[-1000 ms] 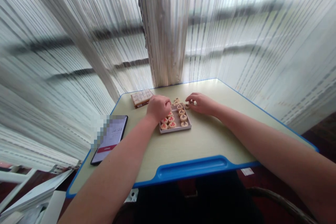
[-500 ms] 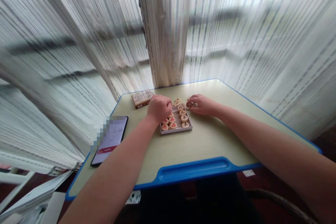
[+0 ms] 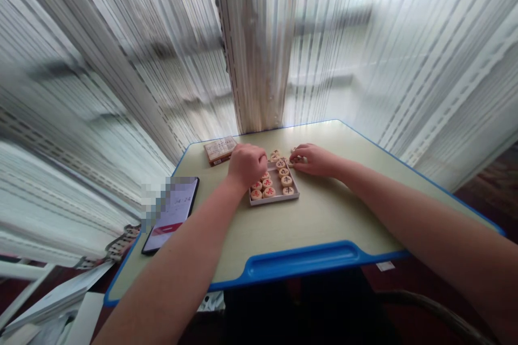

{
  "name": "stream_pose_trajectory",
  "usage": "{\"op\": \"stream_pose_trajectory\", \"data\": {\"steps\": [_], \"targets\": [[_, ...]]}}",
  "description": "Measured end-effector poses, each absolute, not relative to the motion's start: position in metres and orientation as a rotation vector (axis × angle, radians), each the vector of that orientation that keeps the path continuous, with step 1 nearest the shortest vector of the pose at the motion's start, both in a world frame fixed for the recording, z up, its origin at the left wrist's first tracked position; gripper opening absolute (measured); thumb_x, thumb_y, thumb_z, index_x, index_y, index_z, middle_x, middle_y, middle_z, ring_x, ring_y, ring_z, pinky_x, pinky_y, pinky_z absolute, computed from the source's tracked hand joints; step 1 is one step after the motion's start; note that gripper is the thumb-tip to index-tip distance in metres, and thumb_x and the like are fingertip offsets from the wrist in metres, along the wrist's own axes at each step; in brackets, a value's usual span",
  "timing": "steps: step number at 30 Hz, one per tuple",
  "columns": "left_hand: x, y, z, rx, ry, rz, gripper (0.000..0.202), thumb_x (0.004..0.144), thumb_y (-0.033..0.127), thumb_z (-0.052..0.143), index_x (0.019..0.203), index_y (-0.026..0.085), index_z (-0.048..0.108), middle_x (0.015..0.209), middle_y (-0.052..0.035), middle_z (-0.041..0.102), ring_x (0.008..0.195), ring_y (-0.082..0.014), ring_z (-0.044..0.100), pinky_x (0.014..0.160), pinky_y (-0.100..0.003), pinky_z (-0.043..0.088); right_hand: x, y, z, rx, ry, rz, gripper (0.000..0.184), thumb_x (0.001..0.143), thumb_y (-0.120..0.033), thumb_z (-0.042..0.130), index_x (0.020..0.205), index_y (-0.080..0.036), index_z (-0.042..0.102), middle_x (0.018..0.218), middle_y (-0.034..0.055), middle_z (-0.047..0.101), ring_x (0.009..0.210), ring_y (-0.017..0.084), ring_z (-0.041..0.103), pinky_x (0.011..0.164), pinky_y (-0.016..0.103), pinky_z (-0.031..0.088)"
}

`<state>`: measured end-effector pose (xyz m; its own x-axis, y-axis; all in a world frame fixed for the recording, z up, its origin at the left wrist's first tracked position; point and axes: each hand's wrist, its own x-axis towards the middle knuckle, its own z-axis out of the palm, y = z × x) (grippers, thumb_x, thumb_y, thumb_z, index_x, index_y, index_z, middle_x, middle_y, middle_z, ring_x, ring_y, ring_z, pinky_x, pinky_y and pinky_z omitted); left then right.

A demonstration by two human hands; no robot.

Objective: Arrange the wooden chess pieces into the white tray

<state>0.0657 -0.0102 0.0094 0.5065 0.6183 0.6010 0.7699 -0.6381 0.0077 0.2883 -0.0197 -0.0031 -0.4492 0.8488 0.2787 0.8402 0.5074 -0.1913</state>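
A shallow white box (image 3: 274, 201) on the table holds round wooden Chinese chess pieces. Red-marked pieces (image 3: 267, 183) fill its left side, and a column of black-marked pieces (image 3: 286, 181) runs down the right side. My left hand (image 3: 247, 164) is closed in a fist above the box's upper left corner, covering some pieces; what its fingers hold is hidden. Just right of the box, my right hand (image 3: 315, 159) curls its fingers and thumb around a Chinese chess piece (image 3: 298, 159) on the table. More loose pieces (image 3: 275, 155) lie behind the box.
A printed box lid (image 3: 220, 150) lies at the back left. A phone (image 3: 172, 215) rests along the table's left edge, beside my left forearm. The table (image 3: 324, 215) has a blue rim with a blue tray recess (image 3: 303, 261) at the front. Sheer curtains (image 3: 259, 54) hang behind it.
Both hands stay nearly in place. The whole view has shifted slightly, and my right fingers have moved very little over the loose pieces.
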Motion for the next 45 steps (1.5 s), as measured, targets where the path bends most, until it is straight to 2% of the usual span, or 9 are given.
{"op": "stream_pose_trajectory", "data": {"steps": [14,34,45], "targets": [[0.0638,-0.0083,0.0085,-2.476,-1.217,-0.806,0.028,0.076,0.016,0.042,0.065,0.016,0.068,0.069,-0.0081,0.069,0.071,-0.0207,0.060,0.076,-0.036,0.041,0.2873,-0.0197,-0.0024,-1.411,-2.436,0.017,0.022,0.077,-0.025,0.056,0.091,-0.018,0.071,0.092,0.0082,0.068,0.086,0.020,0.061,0.080,0.030,0.046],[0.0659,-0.0101,0.0073,-2.556,-1.160,-0.501,0.027,0.076,0.018,0.043,0.068,0.015,0.069,0.074,-0.0102,0.070,0.073,-0.0224,0.060,0.071,-0.036,0.040,0.2858,-0.0216,-0.0011,-1.432,-2.470,-0.023,0.023,0.077,-0.023,0.055,0.094,-0.018,0.070,0.093,0.0084,0.068,0.086,0.020,0.061,0.082,0.030,0.046],[0.0661,-0.0103,0.0072,-2.560,-1.174,-0.522,0.026,0.076,0.018,0.044,0.069,0.015,0.069,0.075,-0.0096,0.070,0.073,-0.0213,0.061,0.072,-0.036,0.040,0.2859,-0.0216,-0.0017,-1.442,-2.464,-0.013,0.024,0.077,-0.024,0.056,0.096,-0.018,0.070,0.096,0.0094,0.067,0.089,0.022,0.061,0.084,0.033,0.045]]}}
